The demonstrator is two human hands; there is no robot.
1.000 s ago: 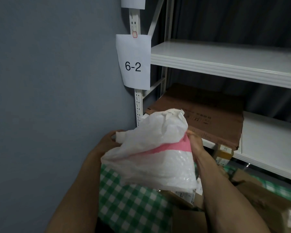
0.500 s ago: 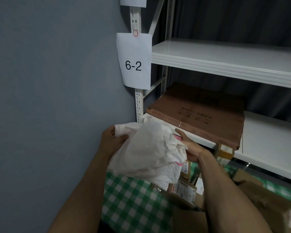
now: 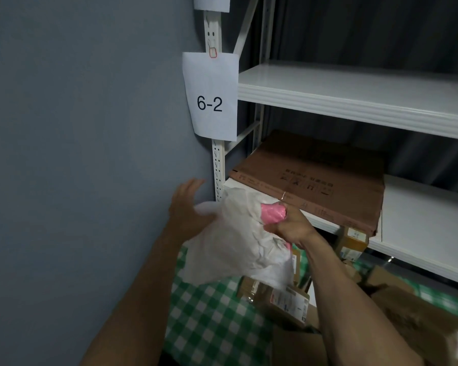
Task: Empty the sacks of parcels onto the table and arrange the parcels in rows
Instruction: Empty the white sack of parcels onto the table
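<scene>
Sack — white, crumpled, limp — hangs over the green checked table, its long axis running down toward the parcels. The right hand grips its bunched pink top and is nearer; the left hand, fingers spread, touches its side.

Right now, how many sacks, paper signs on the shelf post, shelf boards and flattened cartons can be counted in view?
white sack: 1
paper signs: 2 (the top one is cut off by the frame)
shelf boards: 2
flattened brown carton: 1
Total: 6
</scene>
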